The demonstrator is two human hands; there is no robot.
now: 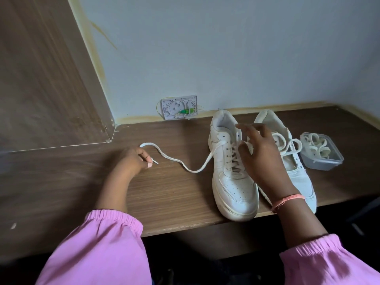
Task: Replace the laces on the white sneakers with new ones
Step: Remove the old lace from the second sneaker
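A: Counting items on the wooden desk (pixel 174 192): how many sneakers, laces and containers?

B: Two white sneakers stand side by side at centre right of the frame, toes toward the lower edge. The left sneaker (pixel 230 175) is still laced. The right sneaker (pixel 296 161) lies partly hidden behind the forearm, its lace (pixel 287 142) looped loosely across the tongue. One plastic container (pixel 327 161), clear and lidless, sits just beside the right sneaker at the right of the frame.

A: Contents of the container?

B: A bundle of cream laces (pixel 316 144), coiled. Their number cannot be told.

A: State of each hand?

B: The left hand (pixel 133 157), at centre left, rests on the desk with fingers curled, pinching the tip end of the loose lace (pixel 185 165). That lace runs in a curve across the desk to the upper eyelets of the left sneaker. The right hand (pixel 259 149) hovers over the left sneaker's lacing, fingers spread and bent. Whether it grips anything cannot be told.

A: Other fixtures?

B: One white wall box (pixel 178 108) at upper centre, at desk level.
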